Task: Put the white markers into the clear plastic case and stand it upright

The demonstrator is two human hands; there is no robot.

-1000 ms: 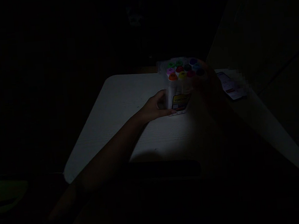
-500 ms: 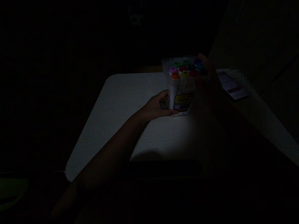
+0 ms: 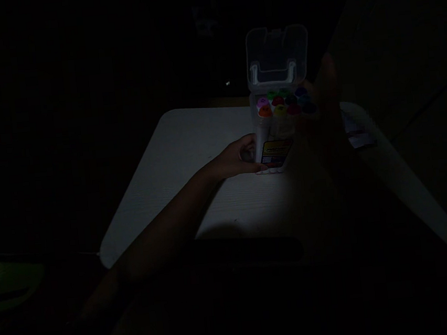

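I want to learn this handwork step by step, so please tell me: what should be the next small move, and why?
Probably the right hand should move over the coloured caps and pinch one: the lid stands open, the caps are exposed, and the left hand holds the case low at its side.

Blurred in shadow, your right hand (image 3: pixel 326 99) covers part of the smartphone (image 3: pixel 358 132). The marker case (image 3: pixel 273 131) hides some of your left hand (image 3: pixel 231 160), and the view's left edge crops a green object (image 3: pixel 11 278).
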